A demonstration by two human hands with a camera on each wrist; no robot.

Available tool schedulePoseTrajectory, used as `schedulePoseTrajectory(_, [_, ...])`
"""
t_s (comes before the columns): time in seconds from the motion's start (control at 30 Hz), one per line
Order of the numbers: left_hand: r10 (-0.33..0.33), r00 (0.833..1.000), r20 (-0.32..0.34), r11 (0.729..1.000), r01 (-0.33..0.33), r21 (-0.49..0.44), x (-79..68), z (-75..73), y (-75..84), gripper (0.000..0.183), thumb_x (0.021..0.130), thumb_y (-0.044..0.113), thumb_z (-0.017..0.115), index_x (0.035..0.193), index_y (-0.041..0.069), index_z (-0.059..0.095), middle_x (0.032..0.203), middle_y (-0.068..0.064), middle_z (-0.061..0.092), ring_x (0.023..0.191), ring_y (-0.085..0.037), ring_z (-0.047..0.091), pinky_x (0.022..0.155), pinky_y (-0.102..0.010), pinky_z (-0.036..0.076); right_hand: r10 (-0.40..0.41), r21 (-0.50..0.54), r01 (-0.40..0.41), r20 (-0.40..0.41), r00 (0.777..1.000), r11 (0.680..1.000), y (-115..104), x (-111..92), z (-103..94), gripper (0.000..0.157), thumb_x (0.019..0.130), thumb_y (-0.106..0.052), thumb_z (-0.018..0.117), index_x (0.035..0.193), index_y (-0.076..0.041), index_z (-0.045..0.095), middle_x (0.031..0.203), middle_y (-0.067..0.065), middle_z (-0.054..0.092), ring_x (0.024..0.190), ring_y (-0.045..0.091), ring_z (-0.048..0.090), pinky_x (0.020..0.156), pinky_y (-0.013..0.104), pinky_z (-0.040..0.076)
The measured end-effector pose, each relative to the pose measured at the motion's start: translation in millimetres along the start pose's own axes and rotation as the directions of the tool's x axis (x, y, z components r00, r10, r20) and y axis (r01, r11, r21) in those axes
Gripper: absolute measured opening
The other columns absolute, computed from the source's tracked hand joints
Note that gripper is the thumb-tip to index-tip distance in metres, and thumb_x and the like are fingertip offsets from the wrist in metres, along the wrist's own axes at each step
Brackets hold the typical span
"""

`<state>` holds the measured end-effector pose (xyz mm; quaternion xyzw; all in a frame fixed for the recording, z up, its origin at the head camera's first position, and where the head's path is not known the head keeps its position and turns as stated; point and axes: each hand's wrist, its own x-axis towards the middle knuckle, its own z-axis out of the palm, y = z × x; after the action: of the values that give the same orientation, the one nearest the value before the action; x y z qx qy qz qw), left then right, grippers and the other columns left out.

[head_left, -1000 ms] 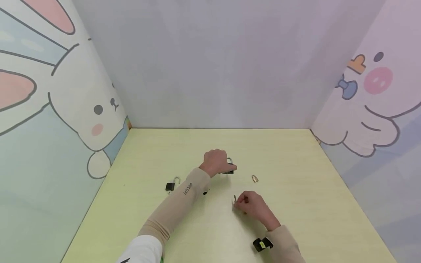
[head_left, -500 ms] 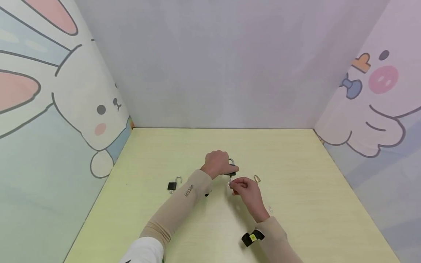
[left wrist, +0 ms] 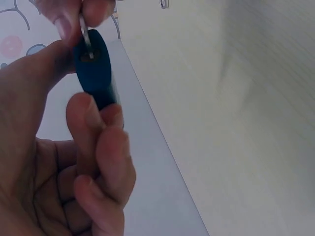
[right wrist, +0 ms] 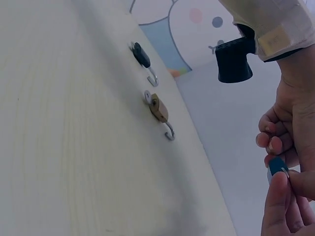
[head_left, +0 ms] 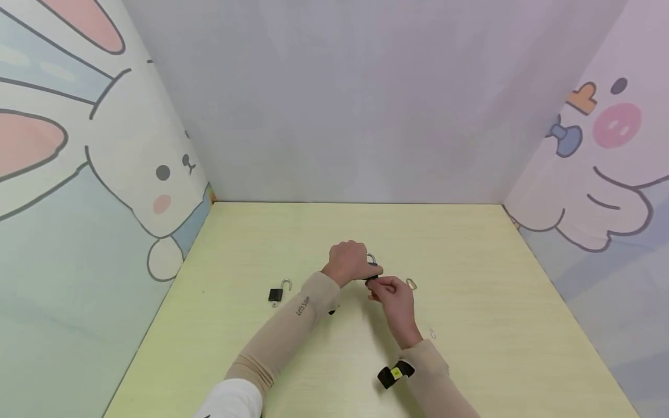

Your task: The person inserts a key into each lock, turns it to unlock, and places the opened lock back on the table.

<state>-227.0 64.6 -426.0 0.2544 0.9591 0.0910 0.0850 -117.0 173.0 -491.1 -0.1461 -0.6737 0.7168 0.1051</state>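
Observation:
My left hand grips a dark padlock by its sides, thumb on one side and fingers curled on the other. In the head view its silver shackle points away from me. My right hand is right beside it and pinches a key between thumb and finger. The left wrist view shows the key's blade at the keyhole in the padlock's end face. The key's head is hidden in the right fingers.
A black padlock lies at left with its shackle open. A brass padlock with a key in it lies near it, shackle open. A small brass padlock and a small silver key lie at right. Printed walls stand around the table.
My right hand has moved up and left, bringing the key from over the table to the padlock's keyhole. My left hand keeps holding the padlock in nearly the same place.

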Motion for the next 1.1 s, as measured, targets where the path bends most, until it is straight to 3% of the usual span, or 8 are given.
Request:
schedulePoseTrajectory(0.27, [-0.027, 1.000, 0.006, 1.000, 0.027, 0.000, 1.4, -0.7, -0.8, 0.047, 0.081, 0.059, 0.062, 0.057, 0.020, 0.053, 0.049, 0.007, 0.041, 0.044, -0.011, 0.043, 0.042, -0.027, 0.033, 0.079, 0.183, -0.065, -0.075, 0.994, 0.981, 4.8, 2.3, 9.7, 0.019, 0.092, 0.000, 0.069, 0.104, 0.012, 0.060, 0.094, 0.018, 0.072, 0.091, 0.032, 0.071, 0.075, 0.030, 0.057])
schedulePoseTrajectory(0.47, [-0.025, 1.000, -0.003, 0.999, 0.024, -0.038, 2.5, -0.6, -2.7, 0.045, 0.080, 0.058, 0.062, 0.059, 0.019, 0.057, 0.052, 0.006, 0.048, 0.046, -0.013, 0.047, 0.044, -0.028, 0.038, 0.184, 0.360, -0.149, -0.065, 0.981, 0.921, 7.6, 3.8, 15.5, 0.013, 0.095, 0.001, 0.064, 0.105, 0.009, 0.059, 0.095, 0.012, 0.069, 0.091, 0.026, 0.069, 0.076, 0.028, 0.055])
schedulePoseTrajectory(0.63, [-0.021, 1.000, 0.014, 0.995, 0.022, -0.099, 1.9, -2.9, -3.4, 0.044, 0.080, 0.058, 0.061, 0.065, 0.017, 0.062, 0.056, 0.004, 0.055, 0.049, -0.014, 0.050, 0.045, -0.028, 0.041, 0.251, 0.518, -0.208, -0.014, 0.968, 0.830, 8.1, 4.8, 17.8, 0.006, 0.098, 0.001, 0.059, 0.096, 0.003, 0.065, 0.094, 0.009, 0.066, 0.082, 0.016, 0.064, 0.076, 0.025, 0.054])
schedulePoseTrajectory(0.8, [0.008, 1.000, 0.030, 0.982, -0.002, -0.188, 0.1, -5.3, -4.3, 0.043, 0.080, 0.055, 0.061, 0.063, 0.016, 0.062, 0.052, 0.004, 0.056, 0.046, -0.012, 0.052, 0.043, -0.026, 0.040, 0.274, 0.697, -0.253, 0.084, 0.958, 0.671, 8.0, 3.5, 17.8, 0.017, 0.101, 0.002, 0.053, 0.091, 0.001, 0.067, 0.093, 0.009, 0.063, 0.079, 0.014, 0.061, 0.077, 0.023, 0.052])
schedulePoseTrajectory(0.9, [0.020, 0.999, 0.033, 0.977, -0.012, -0.213, -0.3, -6.6, -4.7, 0.043, 0.080, 0.055, 0.062, 0.064, 0.016, 0.063, 0.052, 0.004, 0.058, 0.046, -0.012, 0.054, 0.043, -0.026, 0.040, 0.280, 0.755, -0.277, 0.129, 0.951, 0.595, 8.0, 3.7, 17.7, 0.019, 0.102, 0.003, 0.051, 0.091, 0.001, 0.067, 0.092, 0.009, 0.064, 0.080, 0.014, 0.061, 0.077, 0.022, 0.051])
schedulePoseTrajectory(0.97, [0.023, 0.999, 0.029, 0.978, -0.016, -0.207, -0.3, -7.4, -5.1, 0.043, 0.080, 0.055, 0.063, 0.063, 0.016, 0.063, 0.051, 0.004, 0.056, 0.046, -0.012, 0.053, 0.043, -0.026, 0.040, 0.280, 0.767, -0.288, 0.147, 0.949, 0.573, 7.6, 3.3, 17.9, 0.019, 0.102, 0.003, 0.051, 0.091, 0.001, 0.067, 0.091, 0.009, 0.064, 0.080, 0.013, 0.061, 0.077, 0.022, 0.051])
schedulePoseTrajectory(1.1, [0.024, 1.000, 0.015, 0.986, -0.022, -0.165, -0.2, -9.2, -6.0, 0.044, 0.079, 0.055, 0.063, 0.058, 0.017, 0.058, 0.047, 0.006, 0.049, 0.044, -0.011, 0.047, 0.042, -0.025, 0.035, 0.272, 0.758, -0.291, 0.155, 0.950, 0.583, 6.7, 2.4, 19.0, 0.019, 0.101, 0.003, 0.052, 0.090, -0.001, 0.067, 0.090, 0.008, 0.065, 0.079, 0.012, 0.061, 0.077, 0.021, 0.051])
